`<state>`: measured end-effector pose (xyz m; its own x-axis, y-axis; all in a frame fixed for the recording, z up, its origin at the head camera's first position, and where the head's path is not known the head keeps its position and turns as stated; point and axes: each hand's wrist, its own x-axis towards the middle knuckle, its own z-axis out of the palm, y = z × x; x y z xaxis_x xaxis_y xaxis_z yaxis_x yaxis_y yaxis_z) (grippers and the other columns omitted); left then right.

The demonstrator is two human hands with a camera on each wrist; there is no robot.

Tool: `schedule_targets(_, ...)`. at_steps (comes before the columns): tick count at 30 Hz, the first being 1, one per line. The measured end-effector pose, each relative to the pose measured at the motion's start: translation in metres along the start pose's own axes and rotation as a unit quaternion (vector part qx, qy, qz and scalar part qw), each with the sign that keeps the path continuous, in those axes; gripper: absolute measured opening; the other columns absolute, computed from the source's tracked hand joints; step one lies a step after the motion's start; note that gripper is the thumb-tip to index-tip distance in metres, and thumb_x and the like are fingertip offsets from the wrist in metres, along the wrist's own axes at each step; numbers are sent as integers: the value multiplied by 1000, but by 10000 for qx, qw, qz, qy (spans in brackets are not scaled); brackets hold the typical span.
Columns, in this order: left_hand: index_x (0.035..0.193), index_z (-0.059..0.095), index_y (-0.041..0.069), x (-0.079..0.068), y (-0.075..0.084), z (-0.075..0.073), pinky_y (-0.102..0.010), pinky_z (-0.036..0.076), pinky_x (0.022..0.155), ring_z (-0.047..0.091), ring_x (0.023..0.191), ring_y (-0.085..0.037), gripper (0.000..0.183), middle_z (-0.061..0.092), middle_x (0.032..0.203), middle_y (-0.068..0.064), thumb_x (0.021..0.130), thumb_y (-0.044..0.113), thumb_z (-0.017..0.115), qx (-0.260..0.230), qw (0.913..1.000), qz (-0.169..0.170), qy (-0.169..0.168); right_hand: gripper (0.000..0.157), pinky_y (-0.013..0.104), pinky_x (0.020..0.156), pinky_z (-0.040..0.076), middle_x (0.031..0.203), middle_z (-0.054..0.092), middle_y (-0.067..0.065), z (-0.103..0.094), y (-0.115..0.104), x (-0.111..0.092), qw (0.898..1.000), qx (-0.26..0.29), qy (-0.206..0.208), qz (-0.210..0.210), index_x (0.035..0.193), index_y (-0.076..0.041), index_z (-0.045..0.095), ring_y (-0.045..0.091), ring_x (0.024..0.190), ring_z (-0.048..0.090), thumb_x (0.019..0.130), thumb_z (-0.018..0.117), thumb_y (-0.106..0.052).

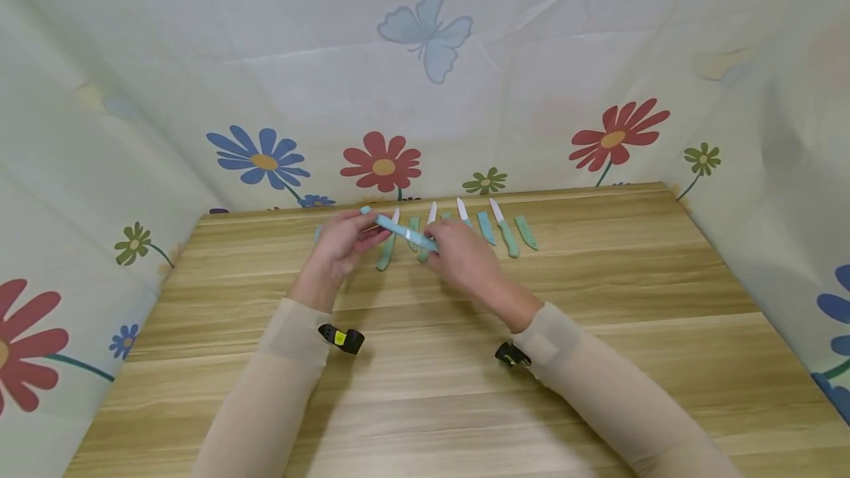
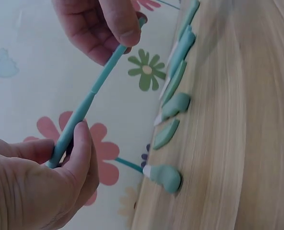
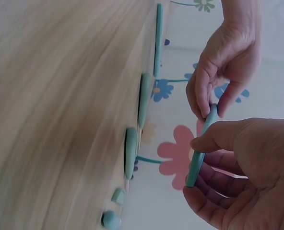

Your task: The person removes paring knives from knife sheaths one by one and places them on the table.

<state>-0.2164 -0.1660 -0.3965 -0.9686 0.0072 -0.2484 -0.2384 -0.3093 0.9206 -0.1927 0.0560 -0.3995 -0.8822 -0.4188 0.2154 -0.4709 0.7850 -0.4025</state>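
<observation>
A light-blue paring knife (image 1: 392, 225) in a speckled blue sheath (image 1: 423, 240) is held slantwise above the far part of the table, between both hands. My left hand (image 1: 340, 246) pinches the plain handle end between thumb and fingers. At the sheath end, the thumb and fingers of my right hand (image 1: 465, 257) grip from above. In the left wrist view a seam shows midway along the blue knife (image 2: 75, 122). Beneath the hands lie a green knife (image 1: 385, 255) with a bare white blade and a green sheath (image 1: 415, 226); my right hand partly hides another green-handled knife (image 1: 423, 256).
Right of the hands lie a blue-handled knife (image 1: 462, 209), partly hidden, a blue sheath (image 1: 486, 228), a green knife (image 1: 510, 240) and a green sheath (image 1: 527, 232). A blue piece (image 1: 317, 233) shows behind my left hand. The wooden table (image 1: 425, 389) meets a flower-printed curtain (image 1: 531, 94).
</observation>
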Motion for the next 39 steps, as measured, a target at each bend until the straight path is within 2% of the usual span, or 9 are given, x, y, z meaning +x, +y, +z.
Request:
schedule_targets(6, 123, 63, -4, -6, -4, 12, -36, 56, 100, 70, 101, -24, 19, 72, 115, -14, 110, 8, 58, -464, 9989, 27, -95, 26, 36, 75, 57, 106, 71, 7, -8, 11, -5, 9997, -23, 231, -19, 118, -7, 77, 23, 91, 62, 92, 78, -7)
schedule_targets(10, 123, 62, -5, -10, -7, 20, -38, 55, 102, 70, 102, -25, 19, 68, 118, -15, 111, 8, 56, -687, 9976, 37, -125, 26, 38, 81, 57, 111, 71, 9, -12, 18, -8, 9994, -10, 334, -93, 118, -6, 77, 25, 98, 64, 92, 75, -5)
schedule_targets(13, 120, 62, -5, -14, -9, 25, -39, 55, 102, 70, 102, -25, 17, 64, 119, -17, 111, 8, 54, -728, 9972, 79, -124, 24, 40, 83, 57, 111, 71, 10, -15, 22, -10, 9988, -51, 444, -175, 116, -5, 76, 27, 100, 64, 92, 75, -6)
schedule_targets(18, 118, 60, -5, -17, -13, 32, -38, 56, 101, 70, 103, -25, 15, 61, 116, -17, 111, 7, 54, -834, 9964, 112, -107, 22, 39, 78, 58, 105, 69, 10, -20, 29, -16, 9974, -127, 611, -355, 113, -5, 76, 26, 93, 64, 91, 77, -5)
schedule_targets(23, 121, 58, -5, -20, -19, 40, -35, 57, 99, 69, 105, -25, 17, 59, 117, -16, 111, 8, 56, -1016, 9947, 95, -102, 21, 39, 83, 58, 105, 71, 9, -24, 38, -20, 9951, -155, 729, -644, 112, -4, 76, 25, 95, 64, 91, 78, -4)
schedule_targets(27, 120, 56, -4, -24, -23, 44, -34, 56, 100, 68, 105, -24, 15, 58, 117, -16, 111, 8, 55, -1102, 9938, 70, -133, 21, 40, 88, 57, 107, 72, 10, -28, 45, -22, 9933, -122, 760, -857, 112, -2, 77, 28, 100, 64, 91, 79, -3)
schedule_targets(32, 122, 54, -7, -28, -28, 49, -34, 56, 100, 69, 106, -24, 17, 58, 120, -17, 111, 6, 54, -1244, 9920, 98, -201, 24, 42, 90, 56, 113, 72, 11, -34, 51, -25, 9934, -141, 682, -912, 116, -1, 76, 30, 104, 63, 92, 78, -4)
schedule_targets(39, 119, 54, -8, -33, -33, 54, -35, 56, 101, 71, 103, -23, 14, 59, 117, -17, 110, 2, 55, -1244, 9918, 53, -291, 26, 40, 86, 55, 109, 71, 10, -41, 60, -28, 9905, -181, 735, -1146, 116, -1, 76, 29, 100, 60, 90, 78, -1)
